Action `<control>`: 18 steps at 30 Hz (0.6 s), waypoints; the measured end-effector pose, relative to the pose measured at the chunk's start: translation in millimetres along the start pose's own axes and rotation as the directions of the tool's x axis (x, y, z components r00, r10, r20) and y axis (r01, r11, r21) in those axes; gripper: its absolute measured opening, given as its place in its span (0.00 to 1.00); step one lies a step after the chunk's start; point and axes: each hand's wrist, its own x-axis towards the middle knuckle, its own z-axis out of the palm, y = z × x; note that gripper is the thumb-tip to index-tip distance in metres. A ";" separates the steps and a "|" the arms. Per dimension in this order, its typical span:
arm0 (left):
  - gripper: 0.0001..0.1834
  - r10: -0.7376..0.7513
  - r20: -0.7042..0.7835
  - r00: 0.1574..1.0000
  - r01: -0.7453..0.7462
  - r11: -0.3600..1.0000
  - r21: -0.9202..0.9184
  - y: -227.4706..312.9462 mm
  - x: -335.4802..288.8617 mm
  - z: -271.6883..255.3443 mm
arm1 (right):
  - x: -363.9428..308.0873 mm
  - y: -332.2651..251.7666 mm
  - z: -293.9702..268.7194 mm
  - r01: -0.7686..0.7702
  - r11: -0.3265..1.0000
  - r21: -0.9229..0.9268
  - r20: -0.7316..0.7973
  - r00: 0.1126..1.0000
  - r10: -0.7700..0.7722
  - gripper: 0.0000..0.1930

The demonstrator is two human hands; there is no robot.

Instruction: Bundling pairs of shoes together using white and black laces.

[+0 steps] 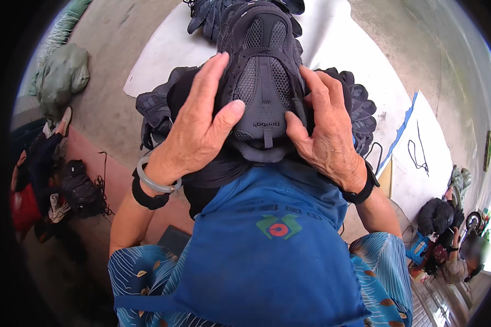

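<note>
A black-and-grey mesh shoe (264,82) lies between the fingers of the two hands, above a blue apron (267,267). The left hand (193,131) is at the shoe's left side, thumb and forefinger spread apart, the thumb tip over the shoe's front panel. The right hand (333,133) is at the opposite side, its thumb at the panel's edge and its forefinger farther up along the side; whether they pinch the material I cannot tell. Dark shoes are bunched on both sides: one group (159,106) left of the left fingers, another (361,117) just right of the right fingers. More dark footwear (204,24) sits beyond the fingertips, on a white sheet (155,65). A thin black cord (418,155) lies looped well to the right of the right fingers.
</note>
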 end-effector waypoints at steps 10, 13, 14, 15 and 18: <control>0.35 0.005 0.005 1.000 -0.005 0.999 -0.050 -25.0 -8.8 23.9 | -3.3 12.7 -0.3 0.109 0.993 -0.047 0.170 0.980 -0.099 0.31; 0.33 -0.120 -0.053 0.991 0.108 0.976 -0.189 -22.9 -15.8 22.2 | -5.4 9.6 6.5 0.096 0.994 -0.048 0.160 0.983 -0.087 0.31; 0.33 -0.124 -0.053 0.991 0.112 0.975 -0.189 -21.9 -16.1 23.0 | -4.5 6.5 6.4 0.084 0.995 -0.062 0.187 0.980 -0.071 0.32; 0.32 -0.093 -0.063 0.994 0.083 0.986 -0.143 -20.6 -15.6 24.2 | -3.6 2.0 6.9 0.137 0.975 -0.176 0.209 0.973 -0.099 0.31; 0.32 -0.028 -0.058 0.998 0.025 0.998 -0.055 -15.9 -14.6 27.1 | 2.3 -6.8 5.5 0.167 0.927 -0.336 0.304 0.951 -0.061 0.31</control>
